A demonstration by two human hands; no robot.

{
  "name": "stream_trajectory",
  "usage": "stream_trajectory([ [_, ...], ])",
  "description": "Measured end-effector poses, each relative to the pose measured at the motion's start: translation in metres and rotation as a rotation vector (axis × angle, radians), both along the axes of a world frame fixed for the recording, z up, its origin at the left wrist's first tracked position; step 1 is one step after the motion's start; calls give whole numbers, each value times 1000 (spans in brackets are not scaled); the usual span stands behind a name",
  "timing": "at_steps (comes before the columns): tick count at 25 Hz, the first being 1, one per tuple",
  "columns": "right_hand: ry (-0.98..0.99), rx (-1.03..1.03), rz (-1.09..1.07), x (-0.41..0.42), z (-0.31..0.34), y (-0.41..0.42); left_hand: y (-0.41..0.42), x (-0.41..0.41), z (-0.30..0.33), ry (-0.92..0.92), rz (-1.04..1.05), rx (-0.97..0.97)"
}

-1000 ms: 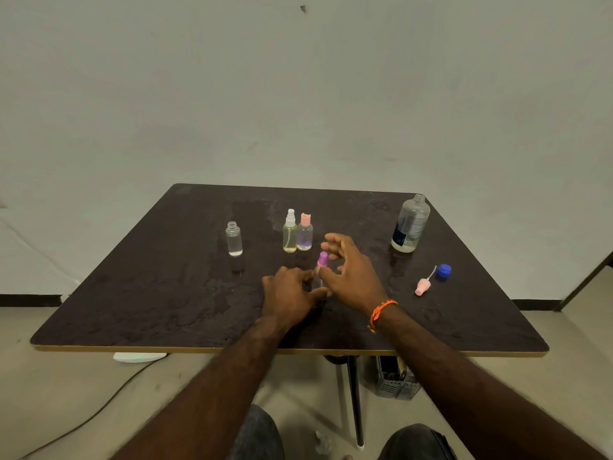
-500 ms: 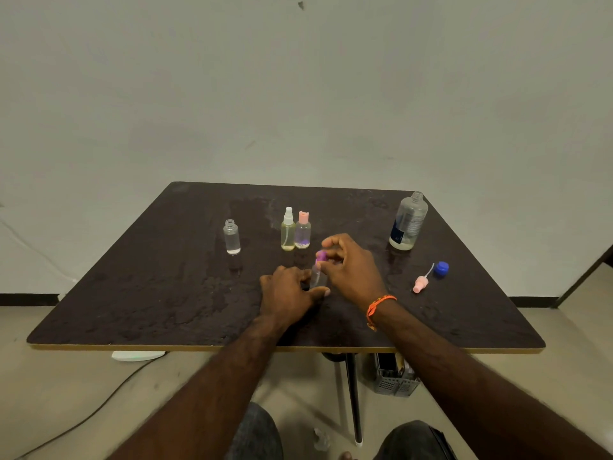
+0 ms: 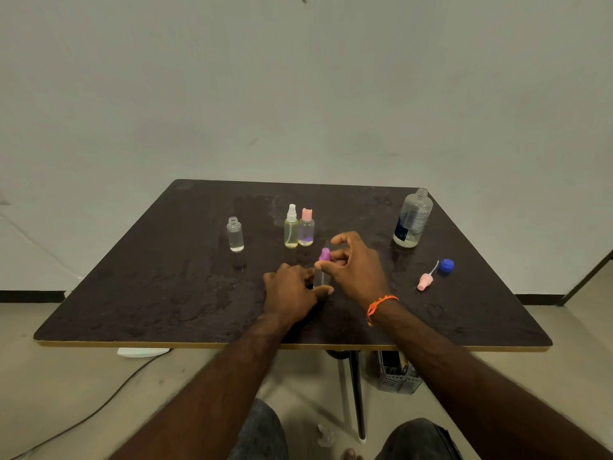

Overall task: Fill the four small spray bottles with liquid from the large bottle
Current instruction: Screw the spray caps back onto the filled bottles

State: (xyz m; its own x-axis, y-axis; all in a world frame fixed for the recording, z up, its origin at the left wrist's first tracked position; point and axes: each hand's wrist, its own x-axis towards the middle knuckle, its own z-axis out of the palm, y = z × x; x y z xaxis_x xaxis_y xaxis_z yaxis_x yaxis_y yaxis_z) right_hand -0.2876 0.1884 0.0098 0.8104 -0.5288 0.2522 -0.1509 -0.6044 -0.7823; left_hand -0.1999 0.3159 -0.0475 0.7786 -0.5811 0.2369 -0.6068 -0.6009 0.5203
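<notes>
No text can be read anywhere: the large bottle (image 3: 412,219) near the counter's (image 3: 166,293) far right corner carries a dark label and a panel of fine print, both too small and blurred to make out.

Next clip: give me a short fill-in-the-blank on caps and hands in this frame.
1. The small clear bottle standing alone at the left has ____ cap.
2. The right hand pinches the ____ spray cap.
3. The loose blue cap lies beside a ____ spray head.
4. The left hand grips the small bottle's ____.

Missing: no; purple; pink; body
</notes>
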Motion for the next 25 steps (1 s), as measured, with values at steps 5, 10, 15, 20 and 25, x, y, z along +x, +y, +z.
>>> stream_trajectory([
  [5,-23,22,94,3,-5,6,1,2,0,27,-7,-5],
  [10,-22,41,23,0,0,1,2,-2,5,2,-13,18],
  [15,18,3,60,0,1,-3,2,-3,6,9,-12,30],
  [20,2,2,24,1,2,-2,2,-4,6,-1,-8,59],
  [25,-86,-49,-74,2,-10,11,2,-5,7,1,-1,75],
])
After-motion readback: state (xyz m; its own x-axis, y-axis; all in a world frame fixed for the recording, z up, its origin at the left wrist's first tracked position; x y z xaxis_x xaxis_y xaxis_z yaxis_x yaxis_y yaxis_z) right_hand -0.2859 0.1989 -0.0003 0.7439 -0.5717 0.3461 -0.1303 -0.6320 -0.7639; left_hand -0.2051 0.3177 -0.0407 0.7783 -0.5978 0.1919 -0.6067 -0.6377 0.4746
